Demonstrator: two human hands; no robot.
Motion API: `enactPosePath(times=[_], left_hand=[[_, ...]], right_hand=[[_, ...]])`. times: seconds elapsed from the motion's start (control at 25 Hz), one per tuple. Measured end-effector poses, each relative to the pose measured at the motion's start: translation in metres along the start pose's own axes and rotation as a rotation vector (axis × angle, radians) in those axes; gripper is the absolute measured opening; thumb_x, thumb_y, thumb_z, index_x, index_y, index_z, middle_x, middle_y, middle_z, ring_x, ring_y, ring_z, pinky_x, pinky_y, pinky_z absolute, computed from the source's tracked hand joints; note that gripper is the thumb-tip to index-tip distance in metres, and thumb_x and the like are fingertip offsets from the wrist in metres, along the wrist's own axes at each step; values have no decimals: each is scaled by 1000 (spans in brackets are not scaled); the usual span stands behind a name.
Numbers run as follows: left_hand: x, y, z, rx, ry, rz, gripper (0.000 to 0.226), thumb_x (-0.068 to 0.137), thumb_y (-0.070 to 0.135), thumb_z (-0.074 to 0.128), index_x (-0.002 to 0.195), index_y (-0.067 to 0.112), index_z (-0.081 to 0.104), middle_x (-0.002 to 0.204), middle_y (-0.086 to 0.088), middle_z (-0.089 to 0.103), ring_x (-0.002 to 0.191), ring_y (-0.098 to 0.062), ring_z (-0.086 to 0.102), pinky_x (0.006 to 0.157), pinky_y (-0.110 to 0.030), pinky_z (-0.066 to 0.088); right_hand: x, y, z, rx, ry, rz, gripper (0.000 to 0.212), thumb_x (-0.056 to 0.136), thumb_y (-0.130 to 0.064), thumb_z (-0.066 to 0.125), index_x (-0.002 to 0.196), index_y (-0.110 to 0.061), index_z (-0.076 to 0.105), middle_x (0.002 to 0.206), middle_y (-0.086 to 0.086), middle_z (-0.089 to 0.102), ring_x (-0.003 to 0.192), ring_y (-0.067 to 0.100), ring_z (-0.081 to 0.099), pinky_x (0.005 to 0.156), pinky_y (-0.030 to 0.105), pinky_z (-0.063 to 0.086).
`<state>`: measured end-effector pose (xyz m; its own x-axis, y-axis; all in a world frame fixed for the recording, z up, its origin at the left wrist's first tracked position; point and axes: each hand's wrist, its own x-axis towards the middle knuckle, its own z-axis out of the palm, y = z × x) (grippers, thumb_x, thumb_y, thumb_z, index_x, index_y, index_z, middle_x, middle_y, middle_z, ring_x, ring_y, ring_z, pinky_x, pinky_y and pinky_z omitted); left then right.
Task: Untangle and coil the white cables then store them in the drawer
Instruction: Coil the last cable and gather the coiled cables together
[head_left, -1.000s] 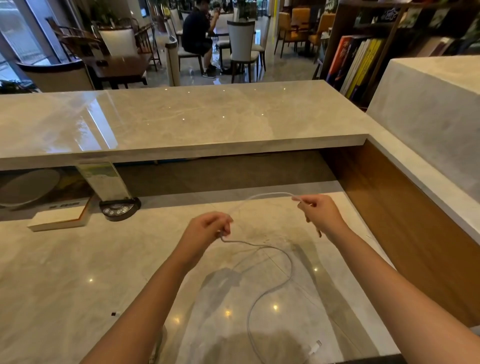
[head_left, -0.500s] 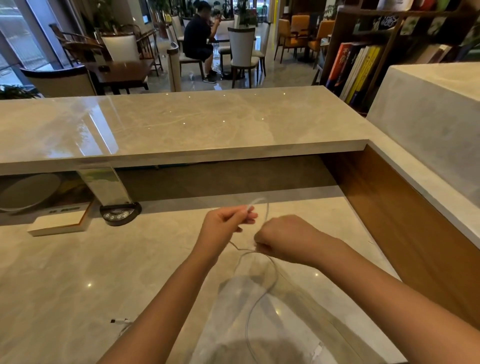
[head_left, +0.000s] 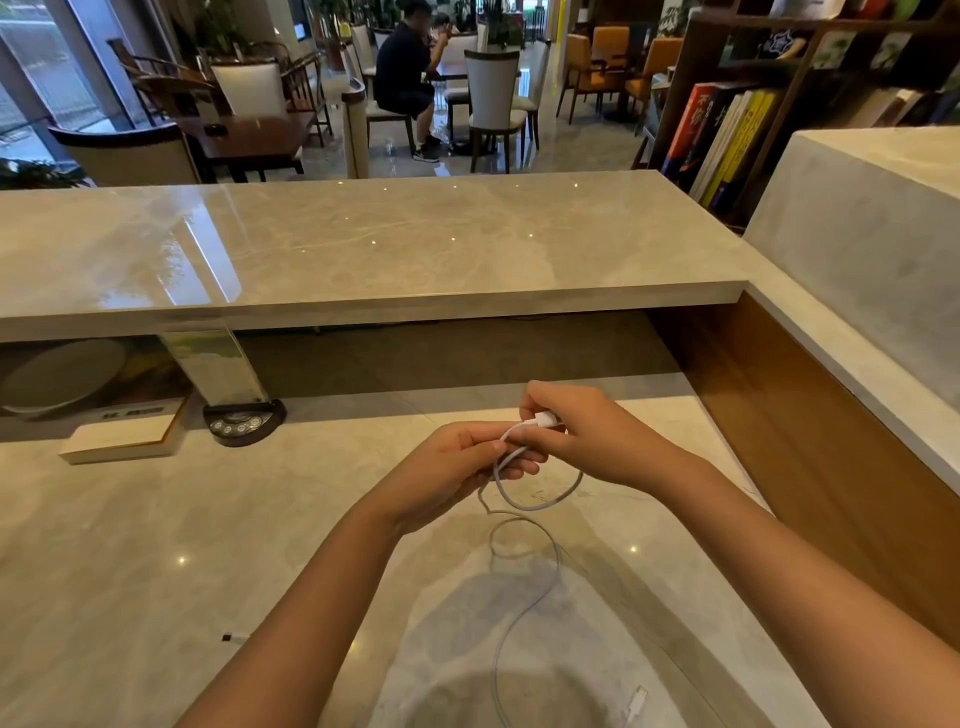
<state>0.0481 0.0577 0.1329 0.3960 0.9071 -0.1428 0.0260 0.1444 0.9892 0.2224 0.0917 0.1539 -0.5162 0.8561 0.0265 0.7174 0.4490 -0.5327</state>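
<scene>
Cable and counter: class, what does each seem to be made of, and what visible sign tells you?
White cable: probably flexible plastic or rubber sheathing, matte, since it bends in soft loops. Counter: looks like polished marble or a stone-look slab, with pale veining and glossy ceiling-light reflections; which one is unclear.

A pale marble counter (head_left: 130, 545) fills the lower frame, dotted with reflected ceiling lights, under a raised marble ledge (head_left: 363, 249) running across the middle. Brown wood panelling (head_left: 779, 415) lines the right side. At upper right stands a bookshelf (head_left: 727, 135) of upright books. Beyond the ledge, a glossy floor (head_left: 571, 150) carries dark tables and white-backed chairs (head_left: 493, 88); a seated person (head_left: 405, 78) is there. Upper left, what seems a window (head_left: 47, 67) admits daylight.
</scene>
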Motion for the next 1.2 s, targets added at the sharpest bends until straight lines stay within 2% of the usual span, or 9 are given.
enactPosePath(times=[0.12, 0.2, 0.32, 0.48, 0.56, 0.68, 0.76, 1.0, 1.2], left_hand=[[2, 1, -1, 14, 41, -1, 31, 96, 8, 41, 118, 20, 60, 86, 0, 75, 82, -12, 69, 77, -19, 54], [4, 0, -2, -26, 90, -8, 34, 95, 4, 43, 125, 17, 54, 85, -4, 75, 79, -13, 69, 77, -21, 55], [4, 1, -6, -81, 140, -14, 37, 94, 3, 44, 128, 18, 50, 86, -6, 75, 77, -14, 70, 75, -21, 56], [2, 3, -7, -38, 93, -34, 35, 94, 4, 44, 124, 21, 52, 86, -5, 75, 77, -13, 69, 75, -21, 55], [0, 2, -8, 53, 76, -32, 33, 95, 6, 44, 122, 19, 57, 80, 0, 74, 73, -10, 67, 73, -20, 54], [-4, 1, -14, 221, 76, 11, 29, 95, 10, 45, 105, 22, 69, 67, 5, 67, 63, -6, 58, 68, -19, 51], [-7, 1, -17, 318, 110, 49, 26, 94, 13, 48, 95, 23, 72, 63, 8, 64, 60, -4, 55, 65, -17, 49], [-7, -2, -17, 437, 206, 69, 23, 94, 15, 50, 89, 19, 72, 66, 5, 66, 60, -3, 58, 64, -14, 51], [-8, -8, -10, 352, 204, 3, 25, 95, 18, 48, 89, 20, 71, 62, 7, 69, 58, -2, 61, 58, -16, 51]], right_hand=[[-1, 9, 9, 100, 37, 2, 19, 93, -36, 48, 111, -27, 49, 99, -9, 52, 88, 9, 52, 72, 23, 45], [-4, 15, 14, 2, 277, -119, 23, 90, -30, 57, 111, -24, 56, 109, -4, 53, 99, 7, 48, 77, 21, 44], [-10, 27, 16, -258, 357, -317, 23, 84, -37, 58, 98, -20, 66, 104, -1, 64, 100, 14, 53, 79, 29, 44], [-15, 24, 21, -187, 378, -255, 20, 80, -23, 66, 98, -15, 68, 91, 1, 70, 85, 18, 63, 75, 30, 48], [-14, 17, 19, -47, 343, -221, 13, 83, -22, 64, 91, -14, 70, 82, -4, 68, 77, 9, 60, 71, 19, 44], [-14, 10, 11, 275, 167, 5, 7, 85, -17, 64, 84, -17, 71, 74, -14, 64, 71, -1, 59, 65, 7, 45], [-14, 7, 11, 472, 92, 95, 7, 85, -16, 65, 84, -18, 71, 72, -9, 67, 68, -2, 61, 63, 10, 49], [-17, -4, 17, 982, 137, 194, 22, 87, 0, 53, 97, -16, 65, 74, 3, 72, 75, 16, 69, 75, 26, 57], [-17, -5, 25, 533, 271, 93, 9, 84, -11, 65, 92, -17, 67, 74, -3, 69, 63, 9, 65, 64, 21, 54]])
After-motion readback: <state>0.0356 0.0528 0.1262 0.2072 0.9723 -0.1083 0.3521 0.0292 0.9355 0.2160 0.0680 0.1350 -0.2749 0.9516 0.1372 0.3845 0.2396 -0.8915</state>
